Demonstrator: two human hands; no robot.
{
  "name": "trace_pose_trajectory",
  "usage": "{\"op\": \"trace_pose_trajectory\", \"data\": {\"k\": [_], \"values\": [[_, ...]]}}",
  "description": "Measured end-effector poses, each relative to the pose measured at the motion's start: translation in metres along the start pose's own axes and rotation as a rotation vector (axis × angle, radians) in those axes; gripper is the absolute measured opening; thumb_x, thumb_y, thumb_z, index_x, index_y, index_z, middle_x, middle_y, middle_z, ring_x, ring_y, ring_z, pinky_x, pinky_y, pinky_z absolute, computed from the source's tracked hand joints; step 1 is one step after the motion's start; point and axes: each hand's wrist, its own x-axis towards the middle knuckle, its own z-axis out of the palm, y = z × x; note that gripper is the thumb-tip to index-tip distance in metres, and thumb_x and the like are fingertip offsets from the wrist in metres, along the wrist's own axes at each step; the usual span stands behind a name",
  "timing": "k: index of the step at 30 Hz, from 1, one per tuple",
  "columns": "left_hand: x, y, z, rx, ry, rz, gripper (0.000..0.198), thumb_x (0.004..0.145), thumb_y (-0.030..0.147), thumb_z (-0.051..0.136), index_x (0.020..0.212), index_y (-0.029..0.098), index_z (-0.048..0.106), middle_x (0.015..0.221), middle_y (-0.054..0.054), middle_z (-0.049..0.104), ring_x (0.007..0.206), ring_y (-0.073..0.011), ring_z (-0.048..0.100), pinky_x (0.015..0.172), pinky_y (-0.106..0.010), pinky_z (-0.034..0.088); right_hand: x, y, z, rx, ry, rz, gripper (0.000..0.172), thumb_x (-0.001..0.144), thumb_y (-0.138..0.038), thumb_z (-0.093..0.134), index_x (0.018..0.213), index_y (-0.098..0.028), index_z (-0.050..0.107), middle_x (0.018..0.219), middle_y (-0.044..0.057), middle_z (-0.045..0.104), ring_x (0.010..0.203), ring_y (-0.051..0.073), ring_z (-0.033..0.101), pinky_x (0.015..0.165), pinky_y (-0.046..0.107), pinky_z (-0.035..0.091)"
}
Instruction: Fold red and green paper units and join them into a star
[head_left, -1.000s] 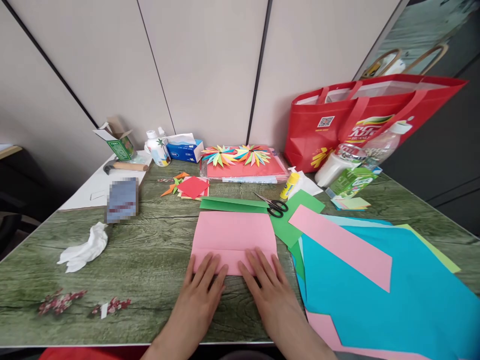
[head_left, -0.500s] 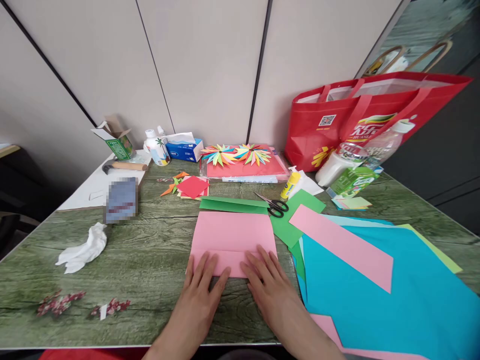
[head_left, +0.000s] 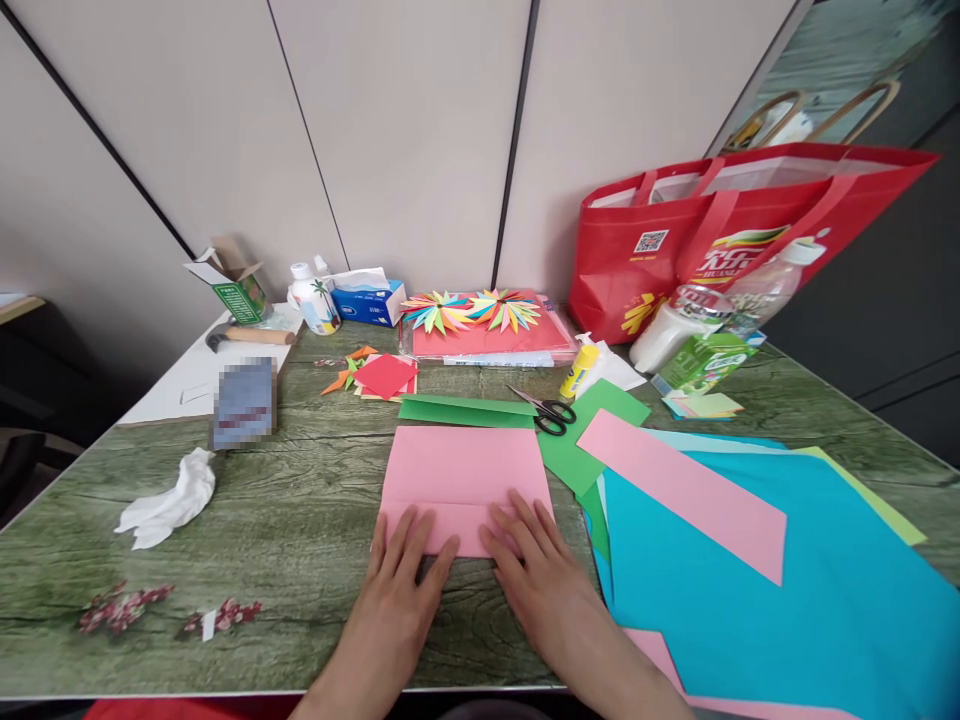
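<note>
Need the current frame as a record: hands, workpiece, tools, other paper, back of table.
left hand: flat on near-left part of pink sheet
right hand: flat on near-right part
workpiece: pink sheet, line across its near part; fold or crease unclear
tools: scissors, yellow glue stick
other paper: folded green paper beyond workpiece; pink strip on blue sheet
back: blue tissue box, red bag

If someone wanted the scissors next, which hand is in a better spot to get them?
Probably the right hand: the scissors lie nearly straight ahead of it, past the creased pink paper, while the left hand is farther away. Both have fingers resting on that paper.
</note>
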Motion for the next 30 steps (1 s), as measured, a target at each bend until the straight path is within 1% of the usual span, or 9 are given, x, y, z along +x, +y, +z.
{"op": "trace_pose_trajectory", "data": {"k": [3,7,11,16,19,24,26,30], "values": [[0.0001,0.0004,0.0002,0.006,0.006,0.000,0.051,0.076,0.002,0.044,0.124,0.020,0.048,0.129,-0.017,0.047,0.126,-0.0352,0.032,0.095,-0.059,0.033,0.0043,0.0005,-0.0052,0.021,-0.011,0.028,0.032,0.080,-0.014,0.050,0.112,-0.019,0.055,0.116,0.010,0.056,0.126,0.031,0.032,0.098,0.052,0.035],[0.0003,-0.0018,0.0010,0.028,0.008,0.015,0.051,0.076,0.003,0.045,0.125,0.020,0.047,0.128,-0.017,0.047,0.125,-0.0357,0.033,0.094,-0.058,0.035,0.0073,0.0017,-0.0096,0.033,-0.007,0.032,0.030,0.079,-0.017,0.054,0.109,-0.020,0.057,0.113,0.009,0.057,0.125,0.032,0.034,0.096,0.052,0.037],[-0.0007,-0.0026,0.0009,0.028,-0.003,0.030,0.053,0.076,0.004,0.044,0.127,0.021,0.044,0.130,-0.016,0.046,0.127,-0.0347,0.031,0.094,-0.057,0.034,0.0065,0.0024,-0.0093,0.054,0.001,0.033,0.030,0.079,-0.017,0.054,0.109,-0.021,0.057,0.114,0.009,0.056,0.125,0.030,0.034,0.096,0.052,0.037],[-0.0009,0.0014,0.0000,0.002,-0.015,-0.025,0.055,0.075,0.000,0.043,0.126,0.021,0.045,0.132,-0.016,0.044,0.128,-0.0346,0.027,0.097,-0.058,0.031,0.0049,0.0026,-0.0071,0.057,0.006,0.040,0.030,0.080,-0.018,0.055,0.109,-0.021,0.057,0.118,0.009,0.055,0.126,0.030,0.031,0.097,0.051,0.036],[-0.0007,0.0024,0.0004,-0.008,-0.006,-0.036,0.055,0.074,-0.001,0.043,0.125,0.020,0.047,0.131,-0.016,0.045,0.129,-0.0347,0.027,0.097,-0.058,0.030,0.0046,0.0027,-0.0068,0.053,0.008,0.032,0.030,0.080,-0.019,0.054,0.110,-0.021,0.057,0.120,0.009,0.055,0.127,0.030,0.031,0.097,0.052,0.036],[-0.0009,0.0014,0.0014,-0.002,-0.016,-0.010,0.055,0.074,-0.001,0.044,0.125,0.020,0.046,0.130,-0.017,0.045,0.128,-0.0359,0.028,0.096,-0.058,0.031,0.0048,0.0033,-0.0071,0.064,0.018,0.021,0.029,0.081,-0.018,0.052,0.110,-0.020,0.057,0.119,0.009,0.056,0.125,0.032,0.034,0.095,0.053,0.038],[-0.0009,0.0017,0.0015,-0.002,-0.013,-0.022,0.055,0.074,-0.001,0.044,0.125,0.020,0.047,0.130,-0.017,0.045,0.128,-0.0359,0.027,0.097,-0.058,0.030,0.0047,0.0034,-0.0068,0.066,0.024,0.020,0.029,0.082,-0.018,0.052,0.110,-0.020,0.058,0.119,0.009,0.056,0.124,0.032,0.035,0.095,0.053,0.038],[-0.0005,0.0031,0.0010,-0.011,-0.006,-0.036,0.055,0.074,-0.002,0.043,0.124,0.020,0.048,0.130,-0.017,0.045,0.129,-0.0354,0.026,0.097,-0.058,0.030,0.0040,0.0035,-0.0056,0.067,0.028,0.021,0.029,0.082,-0.018,0.052,0.110,-0.020,0.058,0.119,0.009,0.056,0.126,0.031,0.032,0.096,0.053,0.037]]}}
